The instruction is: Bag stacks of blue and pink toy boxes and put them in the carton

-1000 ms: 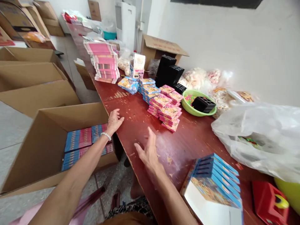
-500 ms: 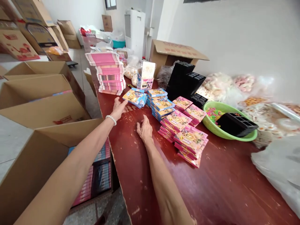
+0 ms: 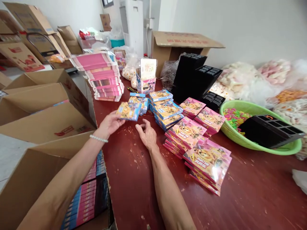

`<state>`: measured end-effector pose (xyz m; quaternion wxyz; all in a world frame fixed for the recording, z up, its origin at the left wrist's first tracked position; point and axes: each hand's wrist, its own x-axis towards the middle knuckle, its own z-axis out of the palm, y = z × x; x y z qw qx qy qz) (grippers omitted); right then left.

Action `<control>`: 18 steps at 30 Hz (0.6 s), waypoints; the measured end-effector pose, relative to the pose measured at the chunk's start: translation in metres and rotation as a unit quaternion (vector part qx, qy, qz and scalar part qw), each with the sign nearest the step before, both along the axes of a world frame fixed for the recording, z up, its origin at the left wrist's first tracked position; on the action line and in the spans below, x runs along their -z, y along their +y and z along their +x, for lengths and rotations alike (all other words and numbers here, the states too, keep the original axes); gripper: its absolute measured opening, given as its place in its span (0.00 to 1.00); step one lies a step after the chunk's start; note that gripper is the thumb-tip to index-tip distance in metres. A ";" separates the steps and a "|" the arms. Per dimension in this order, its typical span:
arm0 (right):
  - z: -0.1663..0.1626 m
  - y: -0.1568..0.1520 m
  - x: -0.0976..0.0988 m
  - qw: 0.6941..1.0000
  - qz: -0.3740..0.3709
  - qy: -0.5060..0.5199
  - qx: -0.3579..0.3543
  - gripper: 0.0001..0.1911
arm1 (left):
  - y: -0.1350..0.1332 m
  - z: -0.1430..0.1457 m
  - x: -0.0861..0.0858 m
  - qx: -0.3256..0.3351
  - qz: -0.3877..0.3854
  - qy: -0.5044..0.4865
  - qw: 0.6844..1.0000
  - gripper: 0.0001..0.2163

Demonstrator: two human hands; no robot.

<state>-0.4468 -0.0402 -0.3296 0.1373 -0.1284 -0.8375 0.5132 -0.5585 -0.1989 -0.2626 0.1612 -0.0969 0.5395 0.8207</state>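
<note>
Walls (image 3: 240, 28) of white back a scuffed red-brown counter (image 3: 129, 185). Beside it, an open carton (image 3: 28, 179) contains rows of blue and pink boxes (image 3: 86, 198), partly hidden by the left forearm (image 3: 64, 182). On the counter, a green plastic basket (image 3: 285, 150) carries a black compartmented tray (image 3: 260, 134) and bright little pieces (image 3: 233, 118) too small to identify. Near the blue box stacks (image 3: 168, 108), the left hand (image 3: 110, 124) has its grip on a blue picture box (image 3: 129, 111) over the counter; the right hand (image 3: 148, 135) has its grip narrowly parted, its contact with the surface unclear.

Green basket (image 3: 233, 136) near black trays (image 3: 188, 76); teal basin (image 3: 117, 43) beside white appliance (image 3: 133, 25).
</note>
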 end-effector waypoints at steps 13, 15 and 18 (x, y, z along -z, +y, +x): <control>0.002 0.011 -0.001 0.982 -0.180 0.044 -0.034 0.28 | 0.010 -0.066 -0.020 0.084 -0.516 0.513 0.681 0.21; 0.003 0.012 -0.002 0.984 -0.165 0.047 -0.036 0.28 | 0.038 -0.099 -0.026 0.150 -0.562 0.539 0.609 0.24; 0.001 0.011 -0.001 0.988 -0.144 0.042 -0.035 0.28 | 0.072 -0.124 -0.025 0.206 -0.599 0.519 0.573 0.21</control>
